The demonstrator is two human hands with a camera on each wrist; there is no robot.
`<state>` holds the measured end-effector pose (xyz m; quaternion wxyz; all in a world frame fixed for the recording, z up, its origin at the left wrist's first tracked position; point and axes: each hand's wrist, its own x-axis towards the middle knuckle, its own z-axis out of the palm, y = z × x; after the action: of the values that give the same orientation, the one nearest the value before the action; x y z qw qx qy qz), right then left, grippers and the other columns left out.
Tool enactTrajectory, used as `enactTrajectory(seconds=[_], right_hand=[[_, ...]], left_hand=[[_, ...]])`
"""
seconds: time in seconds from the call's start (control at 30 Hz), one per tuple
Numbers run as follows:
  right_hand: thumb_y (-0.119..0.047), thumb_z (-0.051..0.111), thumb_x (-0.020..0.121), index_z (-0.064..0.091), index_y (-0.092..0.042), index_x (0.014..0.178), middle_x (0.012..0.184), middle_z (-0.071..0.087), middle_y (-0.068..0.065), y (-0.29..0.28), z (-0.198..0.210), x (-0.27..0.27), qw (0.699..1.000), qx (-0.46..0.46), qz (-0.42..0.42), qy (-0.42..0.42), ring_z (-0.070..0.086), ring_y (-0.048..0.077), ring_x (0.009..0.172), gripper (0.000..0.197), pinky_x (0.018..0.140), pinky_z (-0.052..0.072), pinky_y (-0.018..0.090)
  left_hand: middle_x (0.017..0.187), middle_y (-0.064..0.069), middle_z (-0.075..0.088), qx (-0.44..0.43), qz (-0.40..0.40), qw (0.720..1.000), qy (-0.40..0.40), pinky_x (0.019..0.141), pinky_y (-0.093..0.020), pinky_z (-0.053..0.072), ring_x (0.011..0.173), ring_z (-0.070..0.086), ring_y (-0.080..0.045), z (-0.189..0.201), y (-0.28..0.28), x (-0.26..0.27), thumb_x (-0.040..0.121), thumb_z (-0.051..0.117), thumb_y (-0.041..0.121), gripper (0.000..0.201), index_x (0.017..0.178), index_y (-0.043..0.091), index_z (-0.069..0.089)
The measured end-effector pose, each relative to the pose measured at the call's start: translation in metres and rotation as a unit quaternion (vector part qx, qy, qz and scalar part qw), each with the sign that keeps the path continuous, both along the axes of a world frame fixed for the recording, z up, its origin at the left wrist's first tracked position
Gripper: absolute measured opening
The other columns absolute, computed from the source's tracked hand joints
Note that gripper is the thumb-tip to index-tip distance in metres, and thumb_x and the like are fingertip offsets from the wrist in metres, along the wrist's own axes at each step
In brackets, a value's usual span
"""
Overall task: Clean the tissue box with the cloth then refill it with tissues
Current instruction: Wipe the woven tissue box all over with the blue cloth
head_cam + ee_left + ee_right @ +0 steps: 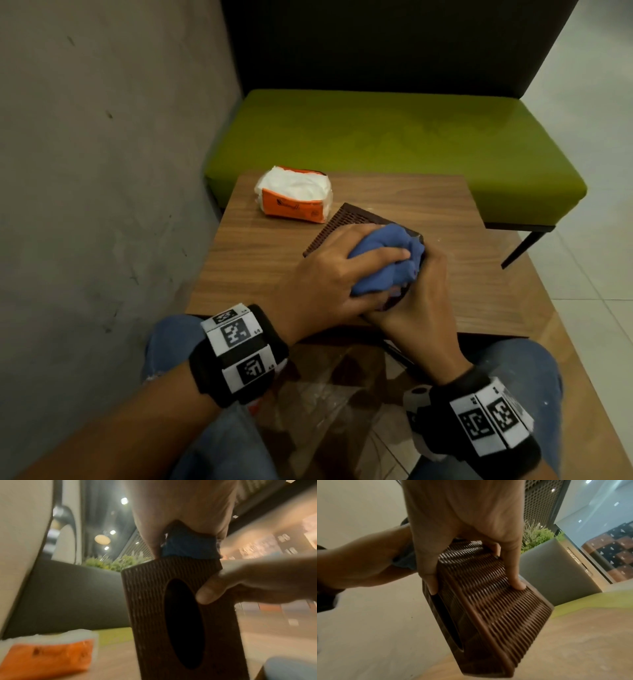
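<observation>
A brown ribbed tissue box is tipped on its side over the wooden table. My left hand grips a bunched blue cloth and presses it on the box's upper face. My right hand holds the box's near end. In the right wrist view the right hand has its thumb by the slot and its fingers on the ribbed side of the box. The left wrist view shows the box's dark oval slot and the cloth on top. An orange and white tissue pack lies at the table's far left.
A green bench seat with a dark backrest runs behind the table. A grey concrete wall closes the left side. Light floor tiles lie to the right. My knees in blue jeans sit under the table's near edge.
</observation>
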<state>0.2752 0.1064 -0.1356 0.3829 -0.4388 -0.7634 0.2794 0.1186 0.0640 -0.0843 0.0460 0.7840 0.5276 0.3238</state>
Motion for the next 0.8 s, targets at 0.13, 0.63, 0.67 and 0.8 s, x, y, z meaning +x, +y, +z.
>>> enactTrajectory(seconds=[0.13, 0.63, 0.67, 0.8], right_hand=[[-0.054, 0.075, 0.060, 0.032, -0.012, 0.134, 0.123, 0.034, -0.009, -0.009, 0.009, 0.010, 0.997, 0.074, 0.031, -0.004, 0.041, 0.007, 0.113, 0.096, 0.094, 0.036, 0.009], [-0.024, 0.078, 0.078, 0.011, -0.020, 0.150, 0.160, 0.007, 0.015, 0.011, -0.012, 0.031, 0.972, 0.155, 0.157, -0.076, 0.005, 0.034, 0.150, 0.098, 0.115, 0.021, 0.062], [-0.016, 0.079, 0.078, 0.003, -0.018, 0.153, 0.160, 0.002, 0.016, 0.012, -0.015, 0.030, 0.982, 0.123, 0.120, -0.075, 0.003, 0.032, 0.150, 0.106, 0.117, 0.020, 0.057], [-0.014, 0.056, 0.095, 0.006, -0.027, 0.152, 0.151, 0.032, 0.012, 0.008, -0.011, 0.028, 0.958, -0.279, 0.030, 0.064, 0.040, 0.022, 0.134, 0.076, 0.110, 0.037, 0.044]], left_hand=[[0.122, -0.003, 0.053, -0.028, 0.172, 0.960, -0.219, 0.089, -0.013, 0.042, 0.110, 0.053, -0.011, 0.003, 0.007, -0.011, 0.089, 0.058, 0.038, 0.030, 0.117, 0.027, 0.060], [0.119, -0.015, 0.061, -0.457, 0.161, 0.512, -0.709, 0.080, -0.058, 0.050, 0.108, 0.058, -0.033, -0.013, -0.012, -0.031, 0.066, 0.069, 0.032, 0.053, 0.115, 0.017, 0.056], [0.117, -0.014, 0.063, -0.432, 0.157, 0.512, -0.725, 0.079, -0.057, 0.051, 0.107, 0.059, -0.032, -0.017, -0.012, -0.028, 0.067, 0.067, 0.031, 0.051, 0.115, 0.018, 0.057], [0.115, -0.008, 0.068, -0.324, 0.140, 0.554, -0.754, 0.085, -0.058, 0.051, 0.108, 0.063, -0.029, -0.030, -0.010, -0.020, 0.073, 0.063, 0.030, 0.043, 0.116, 0.024, 0.058]])
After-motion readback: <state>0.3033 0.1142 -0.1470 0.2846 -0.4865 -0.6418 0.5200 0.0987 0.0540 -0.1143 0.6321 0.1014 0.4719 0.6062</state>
